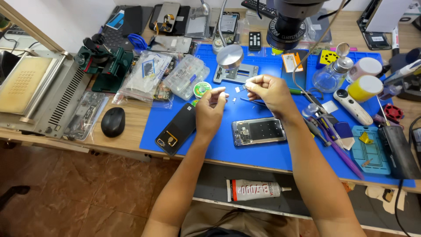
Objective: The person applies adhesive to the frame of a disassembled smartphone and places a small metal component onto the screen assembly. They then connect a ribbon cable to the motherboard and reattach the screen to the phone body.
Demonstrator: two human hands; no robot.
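Observation:
My left hand and my right hand are raised over the blue work mat, fingertips close together. My right hand pinches a small white piece between thumb and fingers. My left hand's fingers are curled with the tips pinched; what they hold is too small to see. An opened phone body lies face down on the mat below my right hand. A black phone back cover lies at the mat's left edge under my left hand. Tweezers rest on the mat between them.
A microscope head hangs at the back. A glass solvent bottle, tape rolls, tools, a black mouse, a heating machine, parts bags and a glue tube on the lower shelf surround the mat.

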